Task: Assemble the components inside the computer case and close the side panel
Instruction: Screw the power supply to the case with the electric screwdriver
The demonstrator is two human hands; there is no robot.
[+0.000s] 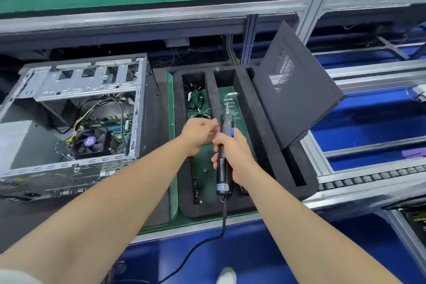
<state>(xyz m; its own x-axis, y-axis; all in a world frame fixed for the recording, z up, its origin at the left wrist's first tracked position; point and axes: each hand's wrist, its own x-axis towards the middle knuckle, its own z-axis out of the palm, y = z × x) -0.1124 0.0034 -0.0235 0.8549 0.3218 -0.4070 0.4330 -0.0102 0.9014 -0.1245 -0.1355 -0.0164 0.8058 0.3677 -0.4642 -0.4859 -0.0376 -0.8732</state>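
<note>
The open computer case [76,122] lies on its side at the left, showing its motherboard, cooler fan [90,142] and cables. The black side panel [292,90] leans tilted in a slot of the foam tray [260,145]. My right hand [232,152] grips a black electric screwdriver [224,145], bit pointing away, over the tray's middle slot. My left hand [198,132] is just left of the tool's head, its fingers curled together near the tip; whether they pinch something small I cannot tell.
Black cables [194,99] lie in the tray's left slot and a clear plastic piece [231,104] in the middle slot. The screwdriver's cord [207,240] trails down past the bench edge. Conveyor rails run along the right. A shelf frame stands behind.
</note>
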